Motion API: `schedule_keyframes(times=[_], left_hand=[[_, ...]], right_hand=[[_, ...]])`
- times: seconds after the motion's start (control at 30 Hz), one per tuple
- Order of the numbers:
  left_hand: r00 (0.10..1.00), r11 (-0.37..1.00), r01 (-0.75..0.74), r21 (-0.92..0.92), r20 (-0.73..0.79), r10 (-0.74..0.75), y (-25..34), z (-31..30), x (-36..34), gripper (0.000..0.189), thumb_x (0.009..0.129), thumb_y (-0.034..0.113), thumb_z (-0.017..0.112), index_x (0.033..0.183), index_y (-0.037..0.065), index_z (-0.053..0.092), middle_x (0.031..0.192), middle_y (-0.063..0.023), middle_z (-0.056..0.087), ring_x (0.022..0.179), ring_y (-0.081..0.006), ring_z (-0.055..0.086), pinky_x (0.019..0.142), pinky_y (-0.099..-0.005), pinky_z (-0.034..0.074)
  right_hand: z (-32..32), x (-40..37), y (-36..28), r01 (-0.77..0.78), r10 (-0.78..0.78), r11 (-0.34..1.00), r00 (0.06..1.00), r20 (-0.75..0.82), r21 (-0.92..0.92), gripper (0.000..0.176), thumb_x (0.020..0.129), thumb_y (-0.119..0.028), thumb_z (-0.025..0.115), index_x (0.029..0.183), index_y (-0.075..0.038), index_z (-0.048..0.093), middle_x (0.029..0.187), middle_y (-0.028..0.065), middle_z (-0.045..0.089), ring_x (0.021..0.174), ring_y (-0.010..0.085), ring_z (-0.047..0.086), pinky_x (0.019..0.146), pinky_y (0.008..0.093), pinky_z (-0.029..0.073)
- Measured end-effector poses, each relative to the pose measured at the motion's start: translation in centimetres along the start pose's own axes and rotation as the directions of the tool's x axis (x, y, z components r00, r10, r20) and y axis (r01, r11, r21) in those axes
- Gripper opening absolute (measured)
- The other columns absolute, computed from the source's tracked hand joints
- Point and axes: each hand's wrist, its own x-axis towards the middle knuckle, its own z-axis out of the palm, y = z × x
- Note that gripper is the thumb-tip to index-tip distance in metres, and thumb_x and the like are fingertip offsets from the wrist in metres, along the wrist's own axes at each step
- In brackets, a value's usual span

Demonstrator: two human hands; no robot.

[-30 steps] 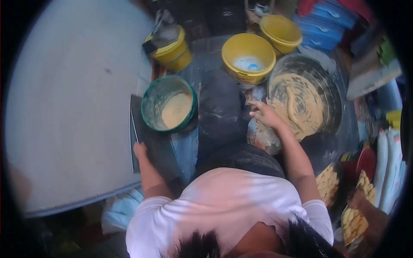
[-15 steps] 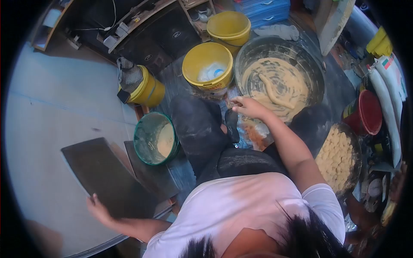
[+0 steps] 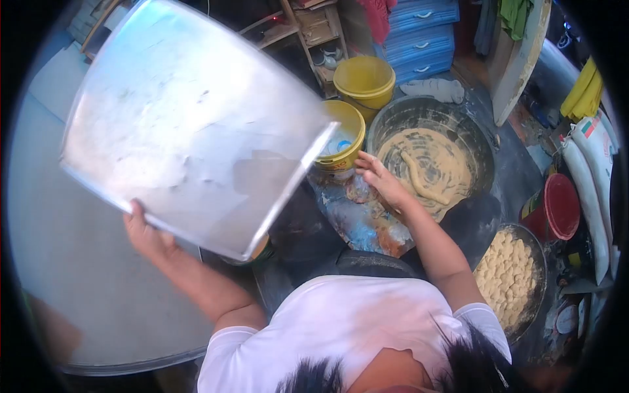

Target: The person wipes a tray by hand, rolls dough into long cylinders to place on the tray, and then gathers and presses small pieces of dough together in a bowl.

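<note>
My left hand (image 3: pixel 149 234) grips the near edge of a large silver baking tray (image 3: pixel 190 124), its thumb over the rim. Lifted and tilted, the tray shows its shiny, slightly dented metal face and covers much of the left side. My right hand (image 3: pixel 380 178) holds nothing, fingers apart, beside a yellow bucket (image 3: pixel 354 141). Just past that hand stands a wide dark basin (image 3: pixel 481 121). A rope of dough (image 3: pixel 422 180) lies in it on a floury, crusted bottom. The tray hides most of a bucket under its lower corner.
Another yellow bucket (image 3: pixel 365 82) stands behind the first. At right, a dark pan holds several dough pieces (image 3: pixel 508 275), near a red bucket (image 3: pixel 560 206) and white sacks (image 3: pixel 590 177). Blue drawers (image 3: pixel 422 42) stand at the back. A broad pale surface (image 3: pixel 111 295) spreads at left.
My left hand has raised the tray from low on the left, and its silver face now shows instead of the dark one. My right hand stays near the basin, fingers apart.
</note>
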Motion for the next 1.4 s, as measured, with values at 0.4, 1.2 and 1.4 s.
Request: schedule_keyframes(times=[0.4, 1.2, 1.4], left_hand=[[0.553, 0.721, 0.633, 0.283, 0.486, -0.676, -23.2, 10.9, -4.0, 0.025, 0.087, 0.015, 0.052, 0.103, -0.004, 0.054, 0.092, -0.012, 0.06, 0.08, -0.0199, 0.06, 0.072, -0.031, 0.049], [-0.011, 0.404, -0.621, 0.672, 0.508, -0.861, -44.2, 13.1, -4.7, 0.059, 0.077, 0.047, 0.058, 0.107, -0.004, 0.056, 0.109, -0.0245, 0.058, 0.102, -0.035, 0.055, 0.089, -0.0391, 0.041], [0.546, 0.08, -0.31, 0.947, 0.246, -0.801, -39.1, 14.5, -3.5, 0.068, 0.077, 0.045, 0.06, 0.131, 0.011, 0.039, 0.14, -0.0216, 0.027, 0.125, -0.0372, 0.034, 0.099, -0.0466, 0.033]], right_hand=[[-6.4, -2.4, -0.1, -0.167, 0.211, 0.725, 0.977, 0.015, 0.668, 0.057, 0.077, -0.013, 0.067, 0.124, 0.004, 0.041, 0.109, 0.0155, 0.056, 0.095, 0.0208, 0.057, 0.08, 0.0325, 0.048], [-1.9, 12.5, 15.9, -0.479, 0.296, 0.871, 0.693, -0.658, -0.112, 0.06, 0.08, -0.005, 0.06, 0.133, 0.003, 0.031, 0.086, 0.0092, 0.058, 0.077, 0.015, 0.056, 0.068, 0.0276, 0.047], [-0.9, 10.0, 15.7, -0.473, 0.504, 0.859, 0.719, -0.478, 0.196, 0.049, 0.085, -0.013, 0.057, 0.128, 0.0, 0.037, 0.079, 0.0071, 0.057, 0.06, 0.0121, 0.055, 0.053, 0.0245, 0.048]])
